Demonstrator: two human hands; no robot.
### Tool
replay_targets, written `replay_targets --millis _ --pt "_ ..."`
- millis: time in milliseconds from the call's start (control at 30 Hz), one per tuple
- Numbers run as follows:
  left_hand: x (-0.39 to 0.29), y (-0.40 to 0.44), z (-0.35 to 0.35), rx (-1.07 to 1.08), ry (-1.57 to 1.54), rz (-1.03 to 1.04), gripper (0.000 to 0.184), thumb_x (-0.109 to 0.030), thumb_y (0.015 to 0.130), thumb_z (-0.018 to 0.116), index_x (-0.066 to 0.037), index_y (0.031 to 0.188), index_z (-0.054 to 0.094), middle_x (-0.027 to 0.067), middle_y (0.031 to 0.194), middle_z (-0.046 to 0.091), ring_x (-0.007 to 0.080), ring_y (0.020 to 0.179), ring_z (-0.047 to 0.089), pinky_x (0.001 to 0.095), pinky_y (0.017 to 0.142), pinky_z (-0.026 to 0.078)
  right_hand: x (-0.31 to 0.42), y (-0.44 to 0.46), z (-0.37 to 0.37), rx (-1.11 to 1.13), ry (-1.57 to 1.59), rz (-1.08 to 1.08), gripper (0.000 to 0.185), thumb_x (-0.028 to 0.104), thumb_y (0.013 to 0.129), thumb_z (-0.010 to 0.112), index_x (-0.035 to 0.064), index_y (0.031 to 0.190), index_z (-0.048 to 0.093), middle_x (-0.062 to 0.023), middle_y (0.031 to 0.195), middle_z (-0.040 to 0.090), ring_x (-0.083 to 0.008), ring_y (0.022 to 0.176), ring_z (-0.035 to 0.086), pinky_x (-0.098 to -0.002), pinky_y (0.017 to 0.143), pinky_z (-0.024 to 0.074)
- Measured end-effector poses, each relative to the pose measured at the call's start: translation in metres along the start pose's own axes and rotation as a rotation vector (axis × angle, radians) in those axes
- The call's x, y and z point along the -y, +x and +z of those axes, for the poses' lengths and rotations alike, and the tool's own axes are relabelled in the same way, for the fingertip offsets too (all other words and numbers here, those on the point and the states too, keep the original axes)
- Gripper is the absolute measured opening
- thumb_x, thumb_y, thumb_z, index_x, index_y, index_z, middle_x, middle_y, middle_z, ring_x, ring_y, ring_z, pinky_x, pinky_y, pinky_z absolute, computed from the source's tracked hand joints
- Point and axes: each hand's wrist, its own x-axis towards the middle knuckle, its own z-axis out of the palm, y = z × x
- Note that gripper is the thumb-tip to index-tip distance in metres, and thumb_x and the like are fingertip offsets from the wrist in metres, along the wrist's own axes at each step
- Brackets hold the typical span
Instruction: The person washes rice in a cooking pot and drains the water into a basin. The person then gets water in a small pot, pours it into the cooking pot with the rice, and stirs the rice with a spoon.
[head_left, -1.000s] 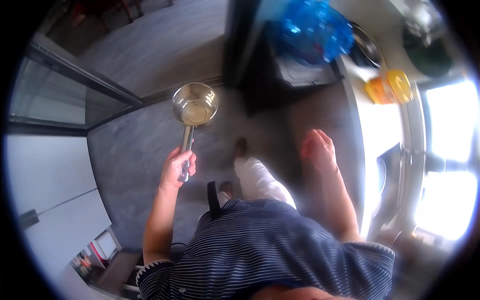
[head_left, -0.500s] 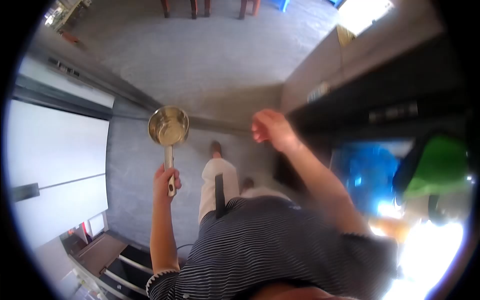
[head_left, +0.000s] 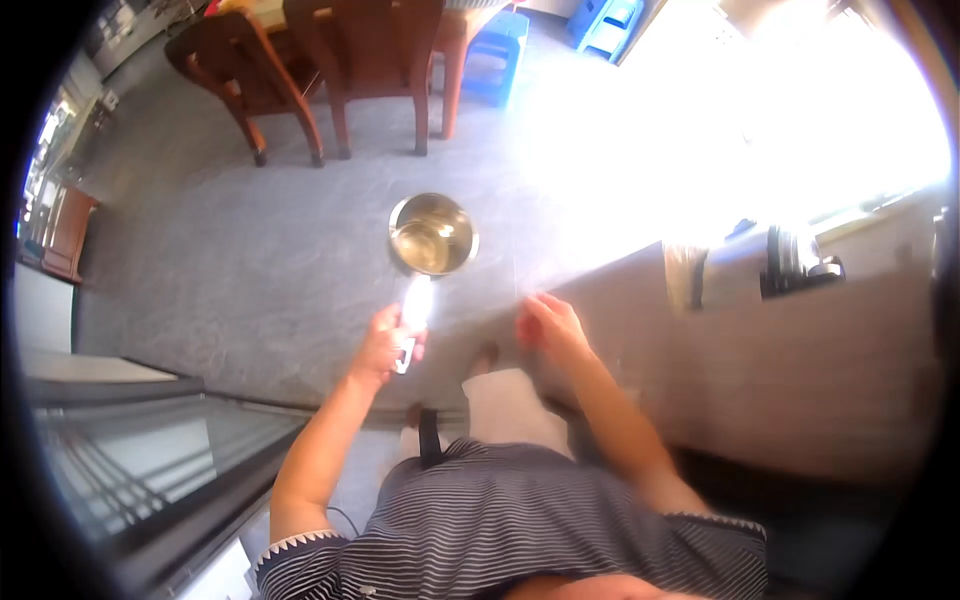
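A steel saucepan [head_left: 449,226] with a long handle is held out in front of my body. Around its handle [head_left: 417,300], the fingers of my left hand [head_left: 380,347] are closed. The inside of the pan faces up and reflects light; whether it holds clear liquid I cannot tell. To the right of the handle and apart from the pan, my right hand [head_left: 554,326] hangs with loosely curled fingers, slightly blurred, and nothing shows in it.
Wooden chairs [head_left: 360,60] and a table leg [head_left: 455,85] stand ahead on the grey floor [head_left: 250,260]. Blue stools [head_left: 497,55] are beyond. A brown cabinet [head_left: 790,390] runs along my right. At the left is a dark-framed glass door [head_left: 150,465].
I have moved forward past the doorway, and the chairs and bright area now show more fully. The saucepan stays in my left hand and sits nearer the middle of view. My right hand appears lower.
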Motion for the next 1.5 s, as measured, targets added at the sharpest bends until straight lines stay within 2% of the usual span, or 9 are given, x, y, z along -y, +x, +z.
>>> replay_targets --millis 367,600,667,833,933,1200,1267,1333,1500 --pt "-0.068 0.299 0.179 0.047 0.618 0.062 0.031 -0.006 0.082 0.055 -0.004 0.112 0.049 0.0040 0.065 0.056 0.0111 0.048 0.052 0.0266 0.041 0.042 0.147 0.230 -0.086 0.093 -0.302 0.005 0.045 0.044 0.084 0.058 0.0003 0.095 0.058 -0.0048 0.077 0.062 -0.0114 0.067 0.057 -0.0251 0.051 0.0458" --pt "-0.119 0.497 0.229 0.340 0.747 0.353 0.036 -0.018 0.080 0.066 -0.003 0.108 0.049 0.0042 0.067 0.057 0.0117 0.053 0.053 0.0268 0.049 0.043 0.241 0.378 -0.177 0.094 -0.131 -0.229 0.034 0.032 0.091 0.048 0.0000 0.091 0.058 -0.0020 0.074 0.054 -0.0083 0.066 0.051 -0.0219 0.055 0.0422" --pt "-0.133 0.558 0.247 0.558 0.622 0.169 0.044 -0.024 0.081 0.066 -0.002 0.115 0.048 0.0029 0.070 0.057 0.0115 0.054 0.052 0.0264 0.051 0.043 0.257 0.421 -0.227 0.104 0.027 -0.084 0.027 0.025 0.092 0.046 0.0012 0.089 0.057 -0.0030 0.074 0.056 -0.0120 0.063 0.054 -0.0245 0.050 0.0444" --pt "-0.190 0.719 0.295 0.798 0.870 -0.049 0.057 -0.029 0.081 0.063 -0.005 0.130 0.045 0.0043 0.073 0.059 0.0116 0.058 0.055 0.0257 0.055 0.046 0.325 0.484 -0.336 -0.395 -0.007 0.201 0.020 0.022 0.083 0.057 0.0030 0.084 0.051 -0.0027 0.066 0.050 -0.0125 0.055 0.050 -0.0283 0.043 0.0407" --pt "-0.206 0.806 0.322 0.854 1.011 0.096 0.050 -0.025 0.080 0.062 -0.004 0.125 0.051 0.0050 0.073 0.060 0.0118 0.059 0.057 0.0264 0.056 0.047 0.329 0.500 -0.408 -0.693 -0.029 0.237 0.018 0.018 0.079 0.060 0.0042 0.079 0.048 -0.0015 0.061 0.044 -0.0120 0.048 0.046 -0.0287 0.039 0.0376" --pt "-0.217 1.100 0.344 0.506 1.145 0.245 0.039 -0.019 0.077 0.060 -0.003 0.113 0.059 0.0061 0.067 0.064 0.0133 0.049 0.058 0.0284 0.050 0.048 0.436 0.611 -0.614 -0.905 -0.219 0.264 0.017 0.016 0.076 0.059 0.0000 0.075 0.053 -0.0050 0.058 0.050 -0.0137 0.045 0.048 -0.0297 0.038 0.0400" --pt "-0.227 1.145 0.314 0.322 1.254 0.042 0.042 -0.022 0.072 0.063 -0.004 0.110 0.061 0.0160 0.081 0.066 0.0211 0.071 0.065 0.0332 0.067 0.051 0.475 0.651 -0.644 -0.868 -0.242 0.205 0.018 0.017 0.076 0.058 -0.0007 0.074 0.054 -0.0054 0.058 0.051 -0.0136 0.045 0.049 -0.0297 0.039 0.0408" --pt "-0.230 1.185 0.279 0.153 1.081 -0.178 0.040 -0.020 0.072 0.063 -0.004 0.108 0.062 0.0137 0.076 0.067 0.0183 0.050 0.062 0.0314 0.055 0.051 0.537 0.706 -0.681 -0.795 -0.288 0.142 0.019 0.017 0.075 0.058 -0.0011 0.071 0.054 -0.0055 0.057 0.051 -0.0134 0.046 0.050 -0.0295 0.039 0.0416" --pt "-0.289 1.224 0.248 -0.052 0.995 -0.429 0.041 -0.011 0.074 0.058 0.002 0.113 0.056 0.0097 0.067 0.062 0.0155 0.047 0.059 0.0279 0.038 0.044 0.727 0.848 -0.728 -0.750 -0.551 -0.054 0.022 0.018 0.075 0.058 -0.0014 0.067 0.055 -0.0061 0.053 0.052 -0.0129 0.044 0.051 -0.0284 0.039 0.0421"
